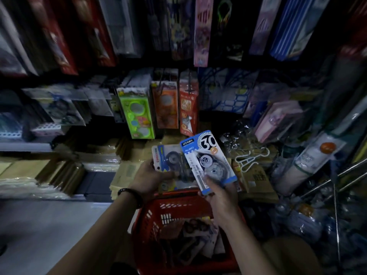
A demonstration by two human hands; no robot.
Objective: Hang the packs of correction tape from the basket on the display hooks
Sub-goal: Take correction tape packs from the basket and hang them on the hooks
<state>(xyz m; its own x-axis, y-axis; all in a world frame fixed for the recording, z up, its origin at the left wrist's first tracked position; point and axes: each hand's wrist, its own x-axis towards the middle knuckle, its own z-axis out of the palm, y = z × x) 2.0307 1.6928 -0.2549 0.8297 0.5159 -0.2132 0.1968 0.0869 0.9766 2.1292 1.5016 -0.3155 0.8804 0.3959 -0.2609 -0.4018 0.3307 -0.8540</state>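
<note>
My right hand (222,197) grips a blue-and-white correction tape pack (206,155) marked "30" by its lower edge, tilted up and to the right. Beside it, my left hand (148,177) holds a paler correction tape pack (168,157) with a dark tape wheel, partly tucked behind the blue one. Both packs hover above the far rim of the red plastic basket (151,215), which stands low in the middle. Several more packs (190,241) lie in a loose heap inside the basket. Hanging goods fill the display above; the hooks themselves are hard to make out in the dim light.
Hanging packs, a green one (137,112) and orange and red ones (186,104), fill the display straight ahead. Stacked brown envelopes (127,171) and wrapped paper lie below. White clips (251,157) and plastic-bagged goods crowd the right. Metal rods (335,177) slant at right.
</note>
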